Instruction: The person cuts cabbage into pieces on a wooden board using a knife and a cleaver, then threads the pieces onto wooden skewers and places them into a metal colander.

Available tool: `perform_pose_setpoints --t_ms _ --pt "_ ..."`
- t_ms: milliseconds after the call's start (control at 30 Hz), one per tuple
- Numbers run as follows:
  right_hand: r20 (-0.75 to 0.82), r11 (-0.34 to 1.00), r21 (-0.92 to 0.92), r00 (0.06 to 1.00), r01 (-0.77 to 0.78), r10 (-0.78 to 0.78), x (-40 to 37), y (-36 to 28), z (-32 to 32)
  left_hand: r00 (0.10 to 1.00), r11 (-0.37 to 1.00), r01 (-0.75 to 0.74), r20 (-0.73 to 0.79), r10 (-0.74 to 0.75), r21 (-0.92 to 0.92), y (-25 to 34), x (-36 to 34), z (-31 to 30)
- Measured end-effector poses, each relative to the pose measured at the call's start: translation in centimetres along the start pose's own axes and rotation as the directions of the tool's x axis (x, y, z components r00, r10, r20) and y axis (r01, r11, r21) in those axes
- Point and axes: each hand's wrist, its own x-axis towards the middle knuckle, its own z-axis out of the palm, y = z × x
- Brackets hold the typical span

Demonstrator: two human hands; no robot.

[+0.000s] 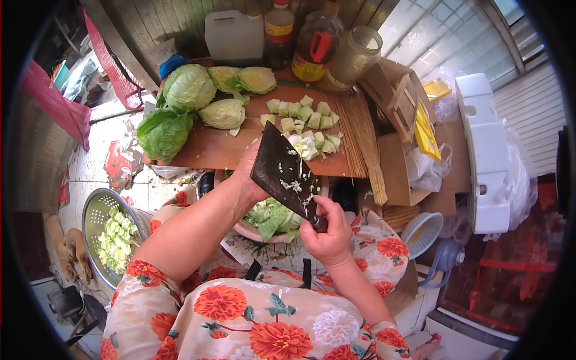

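My right hand (329, 233) is closed round the short handle of a dark cleaver (282, 171), whose broad blade is tilted up toward me with pale cabbage scraps stuck to it. Behind the blade's left edge is my left hand (249, 171), its fingers mostly hidden. Beyond them on a reddish-brown board (210, 147) lie whole green cabbages (189, 89), cut cabbage pieces (223, 114) and a spread of chopped chunks (306, 114). Below the blade, a basin (243, 230) holds loose cabbage leaves (273, 217), partly covered by my arms and the cleaver.
Left of my knees, a metal colander (96, 207) contains chopped cabbage (117, 240). Bottles (315, 45), a glass jar (355, 57) and a white jug (234, 37) line the board's back. At right are a straw broom (363, 138), cardboard boxes (396, 162) and white foam (486, 156).
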Motion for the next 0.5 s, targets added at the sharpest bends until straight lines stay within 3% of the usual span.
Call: perform_pose_setpoints --t_ms 100,200,267,367,500 --pt "-0.009 0.998 -0.034 0.999 0.05 -0.05 0.0 0.0 -0.1 0.999 0.997 -0.006 0.042 0.002 0.08 0.1 -0.8 0.5" --pt "-0.01 0.996 -0.054 0.998 0.066 -0.066 0.0 -0.3 -0.4 0.994 1.0 -0.014 0.108 0.013 0.014 -0.1 -1.4 0.9" --pt "-0.013 0.996 -0.066 0.998 0.062 -0.063 0.0 -0.2 -0.4 0.988 0.99 0.046 0.151 -0.025 -0.136 -0.2 -1.7 1.2" --pt "-0.007 0.994 -0.077 0.997 0.073 -0.074 0.1 -0.2 -0.5 0.969 0.969 0.146 0.226 -0.099 -0.2 -0.2 -1.4 0.6" --pt "-0.005 0.99 -0.09 0.995 0.104 -0.105 0.3 -0.3 -0.6 0.922 0.991 0.084 0.386 -0.038 -0.103 -0.4 -2.0 1.1"
